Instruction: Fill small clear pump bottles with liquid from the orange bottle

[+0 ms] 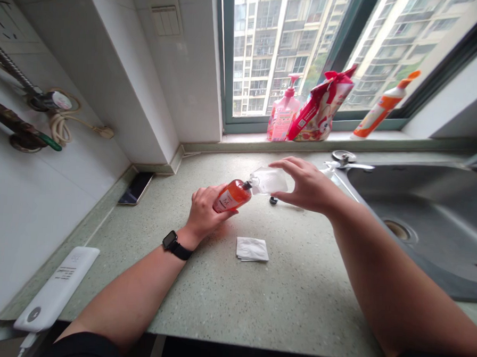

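My left hand (208, 211) is wrapped round an orange-red bottle (233, 196) with a pale label, tilted with its black neck toward the right. My right hand (302, 187) grips a clear bottle (269, 180), lying nearly sideways with its mouth toward the left. The two necks meet, or nearly so, above the counter. Just below the clear bottle a small black cap (273, 200) rests on the counter. A white pump head (330, 168) shows behind my right wrist, partly hidden. Nearer me lies a folded white tissue (252, 249).
The speckled counter (216, 300) borders a steel sink (429, 210) on the right. A phone (136, 188) and a white power bank (59, 289) lie at left. On the windowsill stand a pink pump bottle (282, 117), a red bag (324, 108) and an orange-white bottle (380, 111).
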